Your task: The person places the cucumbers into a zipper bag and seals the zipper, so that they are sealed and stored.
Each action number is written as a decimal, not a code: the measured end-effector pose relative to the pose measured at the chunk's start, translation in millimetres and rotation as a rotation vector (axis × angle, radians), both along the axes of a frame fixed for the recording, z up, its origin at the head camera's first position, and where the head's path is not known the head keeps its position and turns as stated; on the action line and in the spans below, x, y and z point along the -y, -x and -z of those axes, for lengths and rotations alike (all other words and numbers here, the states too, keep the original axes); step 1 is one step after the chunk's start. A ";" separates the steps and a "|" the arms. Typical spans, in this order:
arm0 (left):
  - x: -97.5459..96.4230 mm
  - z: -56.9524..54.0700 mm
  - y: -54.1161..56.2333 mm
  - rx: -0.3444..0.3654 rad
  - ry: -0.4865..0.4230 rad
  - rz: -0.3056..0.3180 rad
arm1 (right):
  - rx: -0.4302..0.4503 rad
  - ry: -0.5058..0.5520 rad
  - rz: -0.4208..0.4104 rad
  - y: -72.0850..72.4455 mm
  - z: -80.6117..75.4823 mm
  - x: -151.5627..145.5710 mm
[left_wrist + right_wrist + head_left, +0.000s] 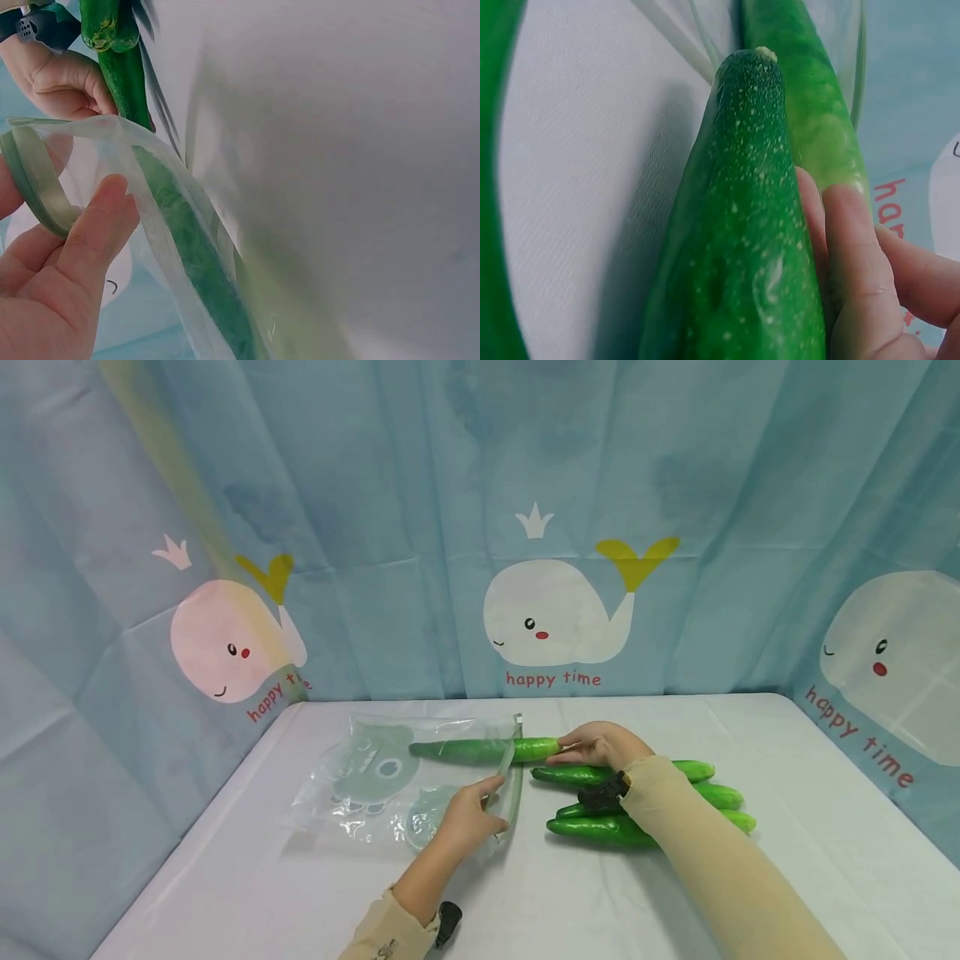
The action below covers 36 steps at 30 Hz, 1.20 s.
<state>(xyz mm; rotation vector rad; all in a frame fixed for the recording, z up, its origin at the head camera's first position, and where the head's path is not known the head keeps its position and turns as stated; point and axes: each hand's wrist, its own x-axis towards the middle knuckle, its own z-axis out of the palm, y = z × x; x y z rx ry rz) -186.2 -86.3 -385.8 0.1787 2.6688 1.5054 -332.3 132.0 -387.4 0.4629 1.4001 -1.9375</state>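
Note:
A clear zip bag with green cartoon prints lies on the table, its mouth facing right. My left hand holds the near part of the mouth's edge; in the left wrist view the green zip strip passes between thumb and fingers. With its fingertips, my right hand grips the pale end of a cucumber. Most of that cucumber lies inside the bag, and its light end sticks out through the mouth. Close by the right hand, another cucumber fills the right wrist view and partly covers the held one.
Three cucumbers lie side by side under the right forearm, which partly hides them. The white tablecloth runs back to a blue curtain printed with whales, which also closes off both sides.

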 end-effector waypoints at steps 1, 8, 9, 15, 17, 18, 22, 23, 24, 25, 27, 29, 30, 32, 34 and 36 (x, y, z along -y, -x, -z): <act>-0.1 -0.4 0.1 -0.002 -0.002 0.000 | 0.001 -0.002 0.008 0.2 0.1 0.9; -0.6 1.7 0.7 -0.011 0.011 0.006 | 0.008 0.001 0.011 -0.5 0.7 6.5; -0.7 1.9 0.7 -0.009 0.012 0.005 | 0.014 0.003 0.016 -0.4 1.0 7.5; -0.4 0.6 1.0 -0.012 -0.004 0.013 | 0.022 0.014 0.051 -0.8 1.2 14.6; 0.1 -0.9 0.8 -0.015 -0.006 0.014 | 0.030 0.020 0.051 -0.6 1.2 17.7; 0.2 -0.7 0.8 -0.016 -0.006 0.015 | 0.031 0.020 0.046 -0.5 1.3 19.3; 0.6 -1.5 -0.3 -0.021 -0.012 0.021 | 0.021 0.011 0.021 1.1 3.5 25.1; 0.9 -1.6 -0.8 -0.024 -0.013 0.023 | 0.014 0.006 0.014 1.5 4.1 26.6; 1.0 -1.5 -1.1 -0.026 -0.014 0.025 | 0.009 0.003 0.014 1.6 4.4 28.0; 1.0 -2.0 -1.3 -0.029 -0.014 0.028 | 0.005 0.003 0.015 1.5 4.2 28.8; 0.8 -2.2 -1.6 -0.031 -0.012 0.031 | 0.006 0.012 0.032 0.2 3.2 30.7; 0.9 -2.7 -1.8 -0.029 -0.009 0.031 | 0.008 0.019 0.041 -1.2 1.8 33.1; 1.0 -3.0 -2.0 -0.028 -0.009 0.031 | 0.006 0.019 0.039 -2.1 1.0 34.4; 1.3 -3.5 -2.3 -0.025 -0.011 0.032 | 0.006 0.015 0.047 -3.3 0.5 37.4; 1.7 -3.6 -2.6 -0.024 -0.017 0.034 | -0.007 0.007 0.024 -3.6 0.6 40.2; 2.0 -3.5 -2.7 -0.024 -0.021 0.036 | -0.009 -0.002 0.025 -4.1 0.9 42.8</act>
